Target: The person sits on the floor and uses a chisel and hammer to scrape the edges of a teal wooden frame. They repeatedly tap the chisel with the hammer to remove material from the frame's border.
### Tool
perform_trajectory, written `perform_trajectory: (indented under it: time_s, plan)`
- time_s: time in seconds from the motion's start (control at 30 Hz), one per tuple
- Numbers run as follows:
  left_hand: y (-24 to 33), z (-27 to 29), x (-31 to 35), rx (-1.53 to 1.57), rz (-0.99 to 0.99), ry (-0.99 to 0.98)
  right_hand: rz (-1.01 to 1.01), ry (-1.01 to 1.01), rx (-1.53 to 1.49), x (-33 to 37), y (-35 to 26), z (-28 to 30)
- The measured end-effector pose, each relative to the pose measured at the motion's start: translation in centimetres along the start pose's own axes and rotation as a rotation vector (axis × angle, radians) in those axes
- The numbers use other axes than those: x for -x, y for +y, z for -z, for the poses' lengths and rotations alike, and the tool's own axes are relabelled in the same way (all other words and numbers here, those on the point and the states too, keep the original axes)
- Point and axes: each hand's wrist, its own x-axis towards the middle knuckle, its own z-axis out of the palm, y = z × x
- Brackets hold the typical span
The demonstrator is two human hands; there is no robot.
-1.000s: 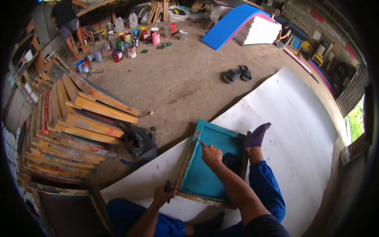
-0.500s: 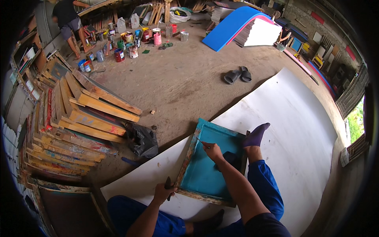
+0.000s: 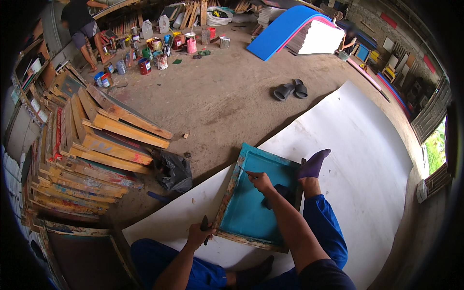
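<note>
A wooden screen-printing frame (image 3: 226, 202) with teal mesh lies tilted between my legs on a white sheet. My right hand (image 3: 261, 182) is closed on a thin pointed tool (image 3: 242, 169), whose tip is at the inner edge of the frame's left side; its exact kind is too small to tell. My left hand (image 3: 197, 236) is at the frame's near left corner, its fingers wrapped round a dark, narrow tool (image 3: 205, 226) that stands upright. A crumpled dark cloth (image 3: 282, 194) lies on the mesh, partly behind my right forearm.
The white sheet (image 3: 357, 159) covers the floor under me. Stacked wooden frames (image 3: 121, 128) and a black plastic bag (image 3: 174, 174) are at left. Black sandals (image 3: 284, 92), paint cans (image 3: 145, 66) and a bent blue foam sheet (image 3: 275, 34) lie farther off. Two people work in the background.
</note>
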Motion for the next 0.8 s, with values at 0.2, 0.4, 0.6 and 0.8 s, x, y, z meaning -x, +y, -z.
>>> perform_trajectory:
  time_s: [0.2, 0.4, 0.6, 0.8]
  plan:
    - [0.5, 0.1, 0.2, -0.004, 0.030, -0.007, 0.247, 0.117, 0.238, 0.5, -0.2, -0.1]
    - [1.4, 0.0, 0.4, -0.123, 0.071, -0.007, -0.143, -0.042, -0.154, 0.4, -1.4, -1.2]
    - [2.6, 0.0, 1.0, -0.246, 0.087, 0.001, 0.191, 0.287, 0.513, 5.0, -2.1, -2.4]
    - [1.6, 0.1, 0.6, -0.250, 0.076, 0.019, 0.203, 0.274, 0.607, 6.2, -2.7, -2.1]
